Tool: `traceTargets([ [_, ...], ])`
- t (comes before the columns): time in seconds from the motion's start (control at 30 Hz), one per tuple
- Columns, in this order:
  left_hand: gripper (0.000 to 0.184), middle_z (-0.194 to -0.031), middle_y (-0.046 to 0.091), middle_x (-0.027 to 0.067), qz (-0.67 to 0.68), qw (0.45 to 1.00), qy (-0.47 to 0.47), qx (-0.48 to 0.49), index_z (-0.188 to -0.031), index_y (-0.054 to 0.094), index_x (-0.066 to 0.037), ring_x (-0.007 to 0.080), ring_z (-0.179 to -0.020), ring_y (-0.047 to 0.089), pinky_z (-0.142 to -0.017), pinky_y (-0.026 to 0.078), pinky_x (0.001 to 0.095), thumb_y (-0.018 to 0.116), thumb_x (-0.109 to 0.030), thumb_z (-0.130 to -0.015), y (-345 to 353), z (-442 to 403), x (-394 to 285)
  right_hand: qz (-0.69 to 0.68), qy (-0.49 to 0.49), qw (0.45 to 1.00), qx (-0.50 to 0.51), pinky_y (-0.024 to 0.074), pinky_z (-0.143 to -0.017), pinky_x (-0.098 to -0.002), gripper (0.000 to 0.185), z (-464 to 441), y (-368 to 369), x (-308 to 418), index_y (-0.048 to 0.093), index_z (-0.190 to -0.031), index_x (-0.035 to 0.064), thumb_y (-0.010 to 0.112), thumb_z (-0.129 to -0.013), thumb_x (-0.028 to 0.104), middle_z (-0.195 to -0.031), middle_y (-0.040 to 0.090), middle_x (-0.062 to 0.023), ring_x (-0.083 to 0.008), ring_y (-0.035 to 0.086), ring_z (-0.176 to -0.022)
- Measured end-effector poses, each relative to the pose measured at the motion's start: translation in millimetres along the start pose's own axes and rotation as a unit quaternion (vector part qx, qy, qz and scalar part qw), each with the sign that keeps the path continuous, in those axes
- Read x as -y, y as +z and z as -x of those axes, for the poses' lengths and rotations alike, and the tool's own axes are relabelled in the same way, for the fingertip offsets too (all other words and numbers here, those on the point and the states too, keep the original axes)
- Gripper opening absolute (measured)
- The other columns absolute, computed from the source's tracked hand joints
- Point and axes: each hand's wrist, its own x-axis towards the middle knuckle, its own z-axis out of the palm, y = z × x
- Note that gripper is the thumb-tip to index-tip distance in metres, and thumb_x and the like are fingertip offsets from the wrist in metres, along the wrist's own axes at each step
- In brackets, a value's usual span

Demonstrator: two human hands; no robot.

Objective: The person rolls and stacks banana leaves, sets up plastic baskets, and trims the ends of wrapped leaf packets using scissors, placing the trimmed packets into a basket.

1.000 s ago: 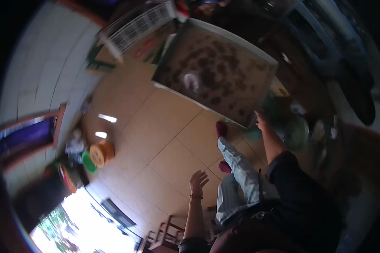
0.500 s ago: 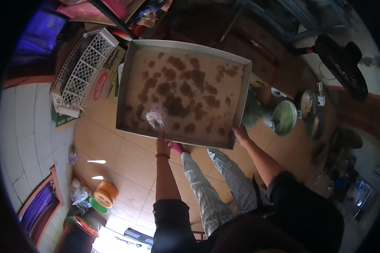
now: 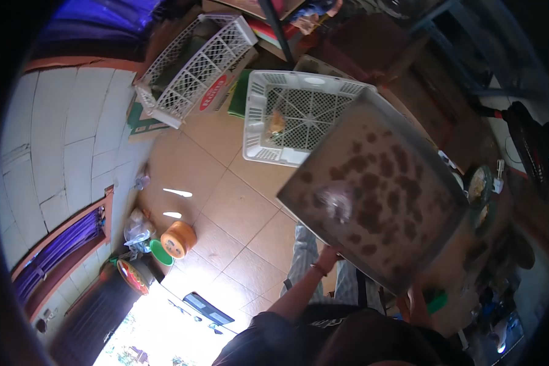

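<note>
A large shallow tray (image 3: 378, 250) with a stained brown bottom is tilted in front of me, its dark spots spread over the middle. Inside it lies a crumpled clear plastic bag (image 3: 337, 204). My left hand (image 3: 328, 259) grips the tray's near left edge, its fingers partly hidden under the rim. At the bottom corner of the tray is my right hand (image 3: 413, 300), mostly covered by it, apparently supporting that corner. Behind the tray, a white plastic crate (image 3: 256, 122) stands on the floor, partly covered, with a small orange-brown packet (image 3: 277, 124) in it.
A white lattice rack (image 3: 201, 67) and a printed carton (image 3: 216, 94) stand at the upper left. An orange container (image 3: 178, 239) and a green basin (image 3: 161, 251) sit by the left wall. On the right are a black fan (image 3: 531, 137) and a food bowl (image 3: 480, 183).
The tray has swung to the right and turned, with both hands still at it. This uncovers the white crate. My view has shifted, and the green pot on the right is now hidden.
</note>
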Motion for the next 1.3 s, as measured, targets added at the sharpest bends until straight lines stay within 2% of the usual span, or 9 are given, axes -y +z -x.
traceTargets([
  [0.17,0.041,-0.110,0.051,0.0106,0.257,0.955,-0.146,-0.015,-0.113,0.043,-0.003,0.0230,-0.094,0.055,-0.072,0.052,0.0356,0.057,-0.002,-0.074,1.8,24.2,-40.2,0.102,-0.021,0.995,-0.008,0.0433,-0.076,-0.0322,0.047,33.3,-25.7,-9.5,0.049,-0.112,-0.0052,0.059,-0.080,0.028,-0.101,0.058,-0.0079,-0.0182,0.054,-0.087],
  [0.3,0.025,-0.107,0.053,0.0091,0.086,0.996,-0.021,-0.031,-0.099,0.058,-0.002,0.0214,-0.097,0.054,-0.075,0.050,0.0343,0.060,-0.004,-0.074,-42.7,53.4,-77.0,0.245,-0.126,0.961,0.035,0.0435,-0.077,-0.0323,0.045,38.5,3.8,22.0,0.048,-0.113,-0.0057,0.057,-0.082,0.026,-0.102,0.057,-0.0090,-0.0185,0.054,-0.089],
  [0.4,0.019,-0.108,0.054,0.0101,-0.388,0.900,0.176,-0.085,-0.092,0.063,-0.002,0.0242,-0.099,0.053,-0.080,0.047,0.0363,0.062,-0.004,-0.073,-89.7,91.3,-126.5,0.054,-0.157,0.980,0.112,0.0431,-0.080,-0.0322,0.043,75.7,67.0,111.6,0.047,-0.113,-0.0059,0.055,-0.083,0.024,-0.104,0.057,-0.0098,-0.0189,0.054,-0.091],
  [0.43,0.025,-0.108,0.055,0.0124,-0.332,0.925,0.143,-0.118,-0.094,0.062,-0.005,0.0295,-0.099,0.053,-0.085,0.042,0.0384,0.063,-0.003,-0.070,-102.5,101.8,-135.2,0.063,-0.209,0.964,0.153,0.0426,-0.080,-0.0315,0.046,84.3,86.0,138.0,0.046,-0.115,-0.0055,0.055,-0.083,0.027,-0.106,0.056,-0.0100,-0.0189,0.053,-0.094],
  [0.5,0.024,-0.101,0.058,0.0126,0.116,0.972,0.054,-0.199,-0.093,0.063,-0.005,0.0291,-0.098,0.053,-0.087,0.040,0.0376,0.064,-0.003,-0.069,-118.8,120.2,-164.9,0.080,-0.309,0.919,0.233,0.0415,-0.081,-0.0300,0.052,99.3,117.5,181.2,0.043,-0.118,-0.0047,0.054,-0.084,0.033,-0.111,0.053,-0.0104,-0.0190,0.052,-0.098],
  [0.63,0.038,-0.110,0.050,0.0142,0.056,0.961,0.184,-0.200,-0.115,0.044,0.001,0.0257,-0.099,0.051,-0.082,0.047,0.0397,0.053,-0.012,-0.080,-173.1,152.1,-209.3,-0.001,-0.371,0.865,0.339,0.0426,-0.079,-0.0288,0.052,135.5,165.0,246.2,0.041,-0.121,-0.0022,0.052,-0.085,0.034,-0.111,0.052,-0.0115,-0.0174,0.053,-0.096],
  [0.7,0.042,-0.112,0.051,0.0123,0.334,0.906,0.165,-0.203,-0.115,0.045,0.000,0.0265,-0.101,0.051,-0.083,0.046,0.0403,0.058,-0.011,-0.077,-188.2,162.4,-254.5,0.005,-0.343,0.862,0.373,0.0417,-0.082,-0.0281,0.049,152.9,173.7,267.2,0.038,-0.123,-0.0007,0.052,-0.086,0.029,-0.112,0.051,-0.0118,-0.0156,0.053,-0.096],
  [0.9,0.042,-0.116,0.047,0.0161,0.271,0.900,0.300,-0.165,-0.117,0.042,0.001,0.0327,-0.106,0.047,-0.091,0.040,0.0502,0.051,-0.008,-0.077,-236.9,142.9,-369.0,0.053,-0.367,0.870,0.324,0.0452,-0.068,-0.0246,0.037,131.7,177.2,252.3,0.049,-0.113,0.0006,0.053,-0.086,0.026,-0.095,0.059,-0.0090,-0.0141,0.058,-0.082],
  [1.3,0.037,-0.118,0.047,0.0155,0.431,0.869,0.213,-0.114,-0.114,0.047,-0.007,0.0368,-0.110,0.041,-0.086,0.036,0.0610,0.044,-0.027,-0.082,-347.5,-84.4,-498.6,0.173,-0.469,0.846,0.186,0.0458,-0.062,-0.0237,0.022,94.6,138.7,210.5,0.054,-0.101,-0.0002,0.053,-0.084,0.014,-0.079,0.059,-0.0043,-0.0099,0.056,-0.071],
])
